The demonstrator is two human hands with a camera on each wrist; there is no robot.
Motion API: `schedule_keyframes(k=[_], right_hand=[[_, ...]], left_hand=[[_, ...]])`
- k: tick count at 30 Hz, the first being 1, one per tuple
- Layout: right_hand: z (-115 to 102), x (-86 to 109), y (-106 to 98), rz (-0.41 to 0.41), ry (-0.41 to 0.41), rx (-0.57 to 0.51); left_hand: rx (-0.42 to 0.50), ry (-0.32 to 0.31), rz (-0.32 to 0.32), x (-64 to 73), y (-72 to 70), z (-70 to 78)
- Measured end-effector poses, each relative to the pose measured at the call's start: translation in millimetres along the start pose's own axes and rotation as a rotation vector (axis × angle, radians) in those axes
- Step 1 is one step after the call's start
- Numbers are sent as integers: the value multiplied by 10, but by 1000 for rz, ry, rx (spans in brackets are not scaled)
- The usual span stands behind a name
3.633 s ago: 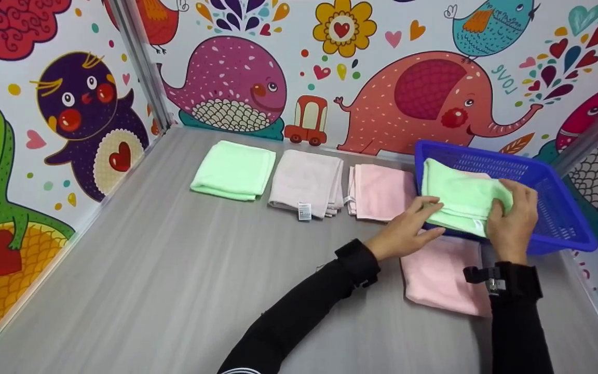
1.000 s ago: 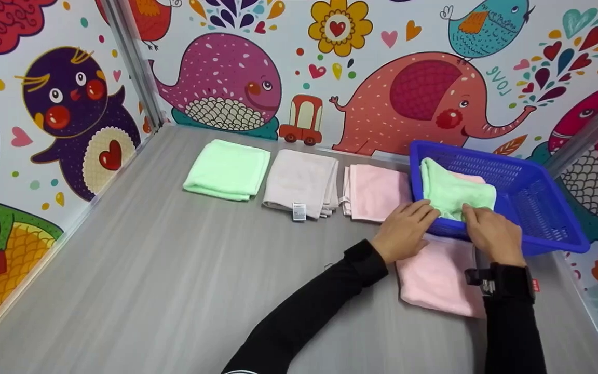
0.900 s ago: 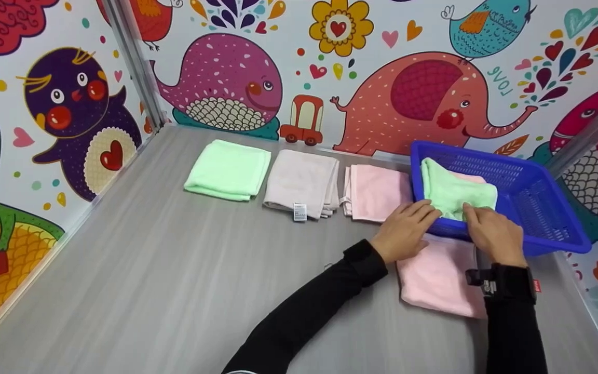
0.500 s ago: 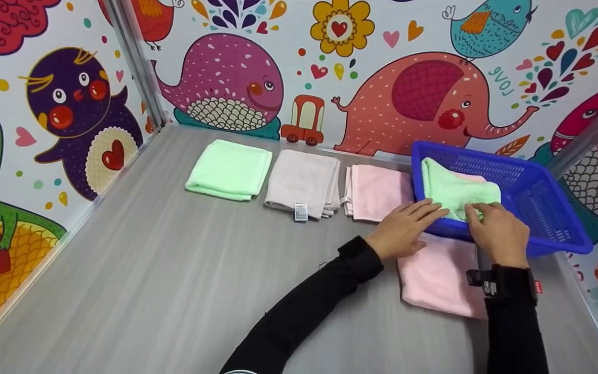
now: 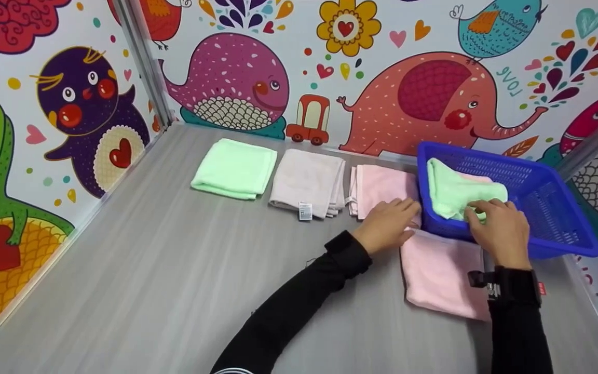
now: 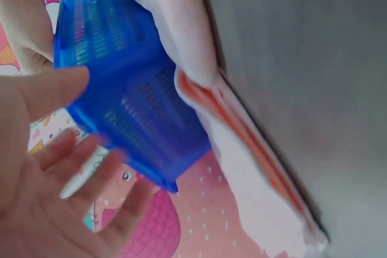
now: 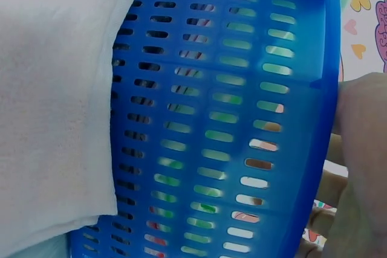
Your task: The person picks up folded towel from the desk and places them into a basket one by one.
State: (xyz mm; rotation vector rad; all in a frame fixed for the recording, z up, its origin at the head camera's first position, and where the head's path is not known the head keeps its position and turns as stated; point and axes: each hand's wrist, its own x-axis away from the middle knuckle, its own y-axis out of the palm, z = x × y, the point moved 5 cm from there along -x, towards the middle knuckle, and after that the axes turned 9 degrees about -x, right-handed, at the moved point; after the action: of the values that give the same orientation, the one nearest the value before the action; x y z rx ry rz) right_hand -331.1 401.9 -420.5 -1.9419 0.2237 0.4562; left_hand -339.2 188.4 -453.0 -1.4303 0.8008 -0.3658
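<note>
In the head view a light green towel (image 5: 457,192) lies folded inside the blue basket (image 5: 563,218), over a pink one. My right hand (image 5: 504,231) reaches over the near rim, and its thumb and bent fingers pinch the green towel's near edge. From the right wrist view the fingers are partly hidden behind the basket wall. My left hand (image 5: 390,226) is beside the basket's near left corner, over the edge of a folded pink towel (image 5: 379,189). Its fingers are spread and hold nothing in the left wrist view.
Left of the basket lie a folded grey towel (image 5: 307,179) and another green towel (image 5: 234,169). A second pink towel (image 5: 444,275) lies in front of the basket, below the hands. Printed wall panels (image 5: 309,62) border the grey table (image 5: 174,275).
The green towel has been lowered into the basket from above its rim. My left hand has come away from it to the left, while my right hand stays at its near edge.
</note>
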Motion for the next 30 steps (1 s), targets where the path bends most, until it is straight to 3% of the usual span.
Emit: schedule_keyframes(k=[2,6,9,12,15,18,21,25,30], right_hand=[[18,2,-5,-23,15,-2],[35,-1,-11,-50,18,-6],[32,-4,3,-73,17,-13],[35,0,18,-96,31,-17],[46,8,24,-112,48,-14],[48,10,29,-123,55,-18],[45,10,33,-125,55,-30],[44,11,41,-122,54,-42],[49,7,51,-136,58,-42]], left_hand=[[-53,29,-39,37,22,84],[-123,190,-183,127,113,438],[-165,271,-277,212,175,676],[-194,295,-305,269,199,783],[-192,312,-300,265,177,754],[-124,320,-283,210,111,593],[-4,270,-244,152,10,287],[97,117,-157,144,-93,-247],[73,-101,-140,308,-143,-947]])
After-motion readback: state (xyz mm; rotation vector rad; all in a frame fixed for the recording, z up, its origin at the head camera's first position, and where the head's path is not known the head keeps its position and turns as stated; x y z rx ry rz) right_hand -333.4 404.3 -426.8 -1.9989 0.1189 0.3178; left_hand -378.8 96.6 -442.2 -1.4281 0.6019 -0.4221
